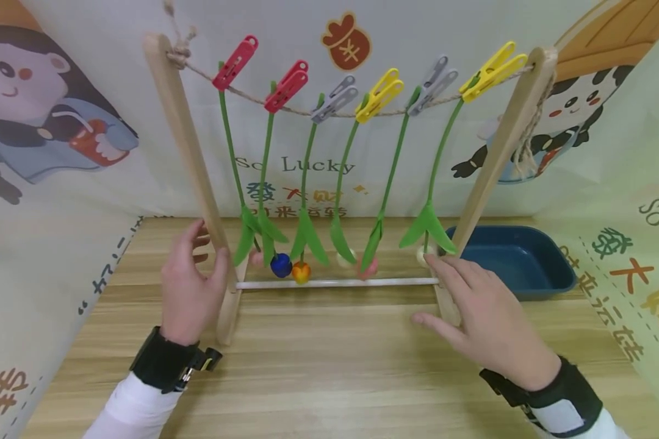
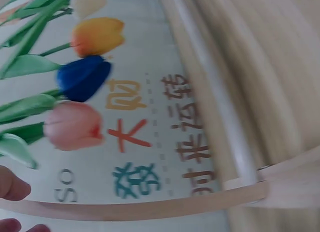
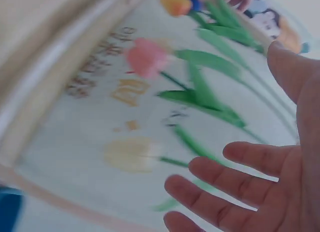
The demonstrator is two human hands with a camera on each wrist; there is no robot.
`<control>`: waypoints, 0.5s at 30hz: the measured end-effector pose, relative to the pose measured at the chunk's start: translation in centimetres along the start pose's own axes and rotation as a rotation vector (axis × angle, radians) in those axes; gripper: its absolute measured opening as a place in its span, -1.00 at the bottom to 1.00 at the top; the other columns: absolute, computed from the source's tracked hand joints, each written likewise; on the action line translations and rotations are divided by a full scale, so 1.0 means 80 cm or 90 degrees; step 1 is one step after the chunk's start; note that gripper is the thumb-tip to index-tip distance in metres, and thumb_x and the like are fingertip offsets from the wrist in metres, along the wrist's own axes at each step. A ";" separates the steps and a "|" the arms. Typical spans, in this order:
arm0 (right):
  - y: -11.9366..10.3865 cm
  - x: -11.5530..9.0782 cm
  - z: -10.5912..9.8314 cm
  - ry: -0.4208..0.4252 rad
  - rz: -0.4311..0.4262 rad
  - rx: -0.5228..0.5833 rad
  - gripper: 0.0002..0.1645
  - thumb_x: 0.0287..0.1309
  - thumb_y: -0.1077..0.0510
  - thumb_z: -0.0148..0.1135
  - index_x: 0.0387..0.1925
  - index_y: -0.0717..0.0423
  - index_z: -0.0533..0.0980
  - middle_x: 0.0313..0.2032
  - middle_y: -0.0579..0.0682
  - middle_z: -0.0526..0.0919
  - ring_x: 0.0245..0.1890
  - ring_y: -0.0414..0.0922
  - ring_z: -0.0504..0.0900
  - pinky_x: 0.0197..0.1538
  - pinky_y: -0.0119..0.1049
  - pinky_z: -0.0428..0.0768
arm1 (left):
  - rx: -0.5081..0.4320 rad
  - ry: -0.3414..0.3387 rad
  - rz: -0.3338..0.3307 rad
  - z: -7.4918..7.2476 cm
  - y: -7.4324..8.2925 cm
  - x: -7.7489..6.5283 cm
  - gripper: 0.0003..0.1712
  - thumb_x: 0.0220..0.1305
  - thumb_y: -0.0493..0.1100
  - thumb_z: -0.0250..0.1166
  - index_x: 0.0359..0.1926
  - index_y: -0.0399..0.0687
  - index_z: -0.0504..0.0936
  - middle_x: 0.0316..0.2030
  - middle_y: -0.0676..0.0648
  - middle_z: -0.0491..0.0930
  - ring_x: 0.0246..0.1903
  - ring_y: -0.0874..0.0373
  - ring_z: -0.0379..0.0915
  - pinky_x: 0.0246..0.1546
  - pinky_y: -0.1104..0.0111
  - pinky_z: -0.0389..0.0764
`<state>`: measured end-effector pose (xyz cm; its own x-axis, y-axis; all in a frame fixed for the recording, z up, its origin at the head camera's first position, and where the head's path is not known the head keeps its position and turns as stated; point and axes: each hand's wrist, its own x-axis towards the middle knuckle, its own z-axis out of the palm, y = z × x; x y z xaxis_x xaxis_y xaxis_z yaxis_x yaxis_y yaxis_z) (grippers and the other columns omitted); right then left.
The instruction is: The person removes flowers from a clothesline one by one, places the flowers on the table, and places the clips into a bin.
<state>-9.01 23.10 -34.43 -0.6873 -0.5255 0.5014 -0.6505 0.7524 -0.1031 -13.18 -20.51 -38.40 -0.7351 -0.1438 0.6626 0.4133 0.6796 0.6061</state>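
Artificial tulips hang upside down from a twine line (image 1: 241, 94) on a wooden frame, held by two red clothespins (image 1: 236, 63), two grey clothespins (image 1: 335, 99) and two yellow clothespins (image 1: 380, 96). Their heads include a blue tulip (image 2: 84, 78), an orange tulip (image 2: 98, 36), a pink tulip (image 2: 74, 126) and a pale yellow tulip (image 3: 131, 154). My left hand (image 1: 189, 280) is at the left post (image 1: 189, 134), thumb and fingers spread on either side of it. Fingers extended, my right hand (image 1: 486, 317) hovers by the right post (image 1: 496, 152); its palm holds nothing.
A white rod (image 1: 335, 283) joins the two posts low down. Behind the right post a dark blue tray (image 1: 560, 274) sits on the wood-grain table (image 1: 329, 366). A printed cloth (image 1: 417, 30) with cartoon figures and lettering covers the back and sides.
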 end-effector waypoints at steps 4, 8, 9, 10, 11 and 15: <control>-0.013 0.038 -0.028 0.034 -0.058 -0.009 0.07 0.41 -0.59 0.01 0.43 0.22 0.47 0.18 0.21 0.67 0.06 0.20 0.70 0.04 0.17 0.69 | 0.003 0.055 0.049 -0.010 0.018 0.009 -0.37 0.36 -0.39 0.38 0.42 -0.32 0.46 0.17 -0.33 0.58 0.12 -0.21 0.52 0.01 0.07 0.56; -0.027 0.076 -0.054 0.056 -0.106 -0.005 -0.01 0.47 -0.54 -0.02 0.34 0.25 0.53 0.07 0.17 0.71 -0.07 0.14 0.72 -0.02 0.10 0.71 | 0.007 0.096 0.095 -0.019 0.044 0.022 -0.42 0.35 -0.39 0.39 0.36 -0.30 0.51 0.10 -0.32 0.59 0.03 -0.20 0.53 -0.02 0.29 0.50; -0.030 0.086 -0.060 0.065 -0.119 -0.006 -0.03 0.49 -0.52 -0.03 0.32 0.26 0.55 0.03 0.17 0.72 -0.11 0.13 0.73 -0.04 0.09 0.71 | 0.006 0.100 0.106 -0.021 0.052 0.026 -0.44 0.36 -0.39 0.39 0.35 -0.30 0.52 0.09 -0.32 0.59 0.02 -0.19 0.54 -0.01 0.34 0.49; -0.033 0.096 -0.065 0.074 -0.131 -0.003 -0.06 0.50 -0.49 -0.02 0.30 0.26 0.56 0.01 0.17 0.73 -0.14 0.12 0.73 -0.06 0.09 0.72 | 0.004 0.104 0.117 -0.023 0.059 0.031 -0.46 0.36 -0.39 0.39 0.33 -0.30 0.53 0.07 -0.31 0.60 0.01 -0.19 0.55 -0.01 0.39 0.50; -0.036 0.107 -0.071 0.085 -0.146 -0.001 -0.08 0.52 -0.47 -0.02 0.28 0.27 0.57 -0.03 0.16 0.73 -0.19 0.11 0.72 -0.09 0.07 0.72 | 0.001 0.105 0.126 -0.024 0.067 0.035 -0.47 0.36 -0.40 0.39 0.32 -0.30 0.54 0.06 -0.31 0.60 0.00 -0.18 0.56 0.00 0.42 0.51; -0.047 0.151 -0.094 0.138 -0.211 0.003 -0.24 0.55 -0.32 0.11 0.18 0.32 0.60 -0.14 0.19 0.75 -0.30 0.09 0.70 -0.18 0.02 0.71 | -0.023 0.104 0.152 -0.025 0.096 0.052 -0.49 0.39 -0.41 0.38 0.33 -0.30 0.55 0.08 -0.28 0.64 0.01 -0.14 0.61 0.07 0.42 0.63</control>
<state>-12.39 16.93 -21.53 -0.3558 -0.6426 0.6786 -0.8277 0.5539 0.0905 -12.00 -17.34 -30.08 -0.5188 -0.0987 0.8492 0.5857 0.6825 0.4372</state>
